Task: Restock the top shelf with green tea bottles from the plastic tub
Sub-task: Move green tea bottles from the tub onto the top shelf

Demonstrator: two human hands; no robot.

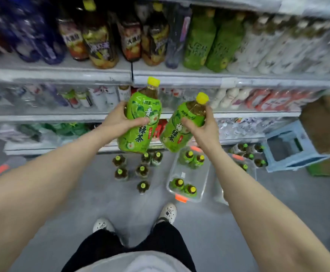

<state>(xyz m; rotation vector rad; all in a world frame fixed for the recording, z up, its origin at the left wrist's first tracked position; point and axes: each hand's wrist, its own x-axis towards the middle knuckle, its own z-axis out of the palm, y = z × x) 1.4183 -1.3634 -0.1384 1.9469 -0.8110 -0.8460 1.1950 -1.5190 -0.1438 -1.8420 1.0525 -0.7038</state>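
My left hand (119, 119) grips a green tea bottle (140, 132) with a yellow cap and green label, held upright in front of the shelves. My right hand (201, 126) grips a second green tea bottle (176, 132), tilted to the right. Both bottles hang below the top shelf (179, 78), where two green tea bottles (211, 42) stand among other drinks. On the floor below lies the clear plastic tub (199, 177) with orange clips, holding several green tea bottles (183, 186).
Several loose tea bottles (141, 170) stand on the grey floor left of the tub. A second clear tub (247, 165) and a light blue stool (289, 152) sit at the right, by a cardboard box (324, 122). My feet (168, 213) are near the tub.
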